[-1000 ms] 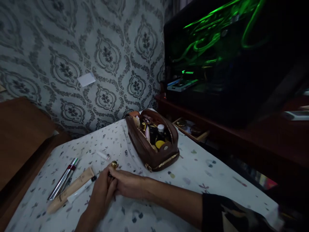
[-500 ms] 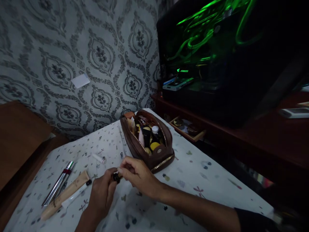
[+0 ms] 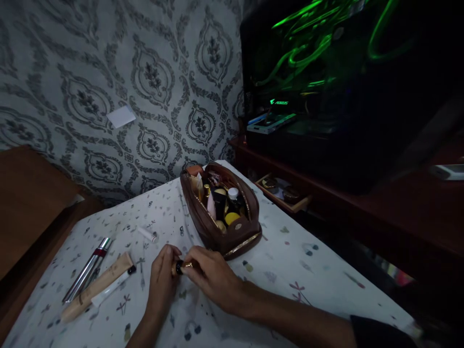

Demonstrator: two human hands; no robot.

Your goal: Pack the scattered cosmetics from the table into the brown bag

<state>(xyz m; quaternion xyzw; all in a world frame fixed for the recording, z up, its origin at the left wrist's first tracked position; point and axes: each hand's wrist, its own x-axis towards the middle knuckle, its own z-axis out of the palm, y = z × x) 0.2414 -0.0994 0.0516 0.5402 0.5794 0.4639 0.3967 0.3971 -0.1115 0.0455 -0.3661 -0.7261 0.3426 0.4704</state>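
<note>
A small black-and-gold cosmetic container [image 3: 179, 267], perhaps a lipstick, is between my two hands above the table. My left hand [image 3: 162, 274] is closed around its left end. My right hand [image 3: 213, 278] pinches the gold end with thumb and fingers; its exact kind is partly hidden. Just behind my right hand stands a brown makeup bag [image 3: 224, 244], unzipped, with tubes, a white-capped bottle [image 3: 233, 194] and a yellow round item [image 3: 232, 218] inside. To the left lie a beige tube [image 3: 103, 285], a slim white tube with black cap [image 3: 112, 288] and silver tubes [image 3: 87, 270].
A short white tube [image 3: 147, 234] lies on the patterned tablecloth [image 3: 282, 290] beyond my left hand. A pulled-out small drawer [image 3: 290, 205] is beside the table's right edge. A dark computer case with green lights [image 3: 311, 53] stands at the right, patterned wallpaper behind.
My left hand has turned more upright and shifted slightly right. My right hand has moved slightly right and down, and more of the black-and-gold container shows between them.
</note>
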